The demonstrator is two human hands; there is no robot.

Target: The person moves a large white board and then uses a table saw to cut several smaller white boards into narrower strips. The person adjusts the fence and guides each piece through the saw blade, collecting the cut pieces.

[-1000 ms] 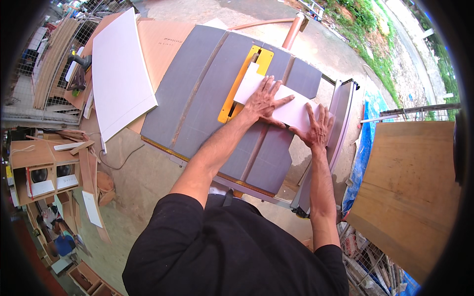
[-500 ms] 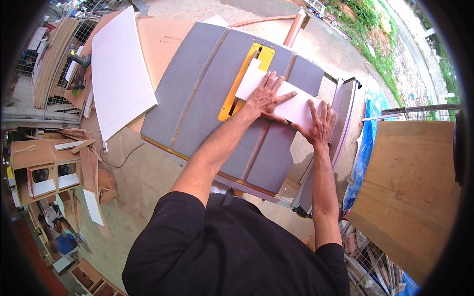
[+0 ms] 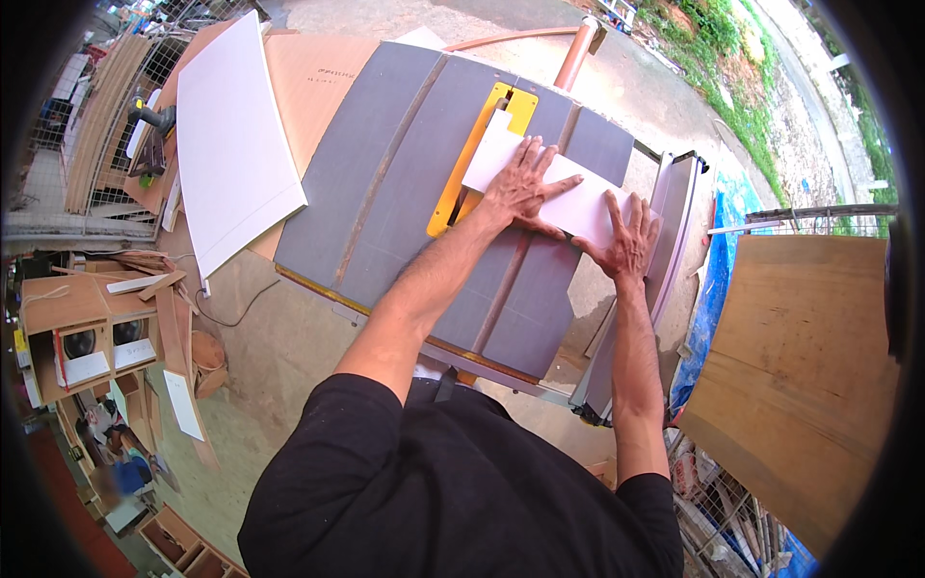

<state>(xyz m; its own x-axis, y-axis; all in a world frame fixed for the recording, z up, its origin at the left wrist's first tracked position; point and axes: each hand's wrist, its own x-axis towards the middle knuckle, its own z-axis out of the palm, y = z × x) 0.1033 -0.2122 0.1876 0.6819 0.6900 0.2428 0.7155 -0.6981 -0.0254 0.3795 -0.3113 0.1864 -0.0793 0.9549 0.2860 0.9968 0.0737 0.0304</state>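
Note:
A white board (image 3: 582, 209) with a notched far left corner lies flat across the grey table saw (image 3: 419, 202). Its left end overlaps the yellow insert plate (image 3: 521, 114), and its right end reaches the long metal rail (image 3: 673, 207). My left hand (image 3: 523, 188) rests on the board's left half, fingers spread, close to the slot in the plate. On the right end lies my right hand (image 3: 624, 243), fingers stretched forward and thumb toward the near edge. The blade under or beside the board cannot be made out clearly.
A large white panel (image 3: 236, 144) leans on a brown sheet (image 3: 323, 82) left of the saw. A cordless drill (image 3: 154, 116) lies farther left. Brown plywood (image 3: 795, 376) stands at right beside a blue tarp (image 3: 715, 275). A cable (image 3: 241, 316) runs along the floor.
Both hands and the white board keep almost the same place on the saw. In the background at lower left, a person has shifted slightly.

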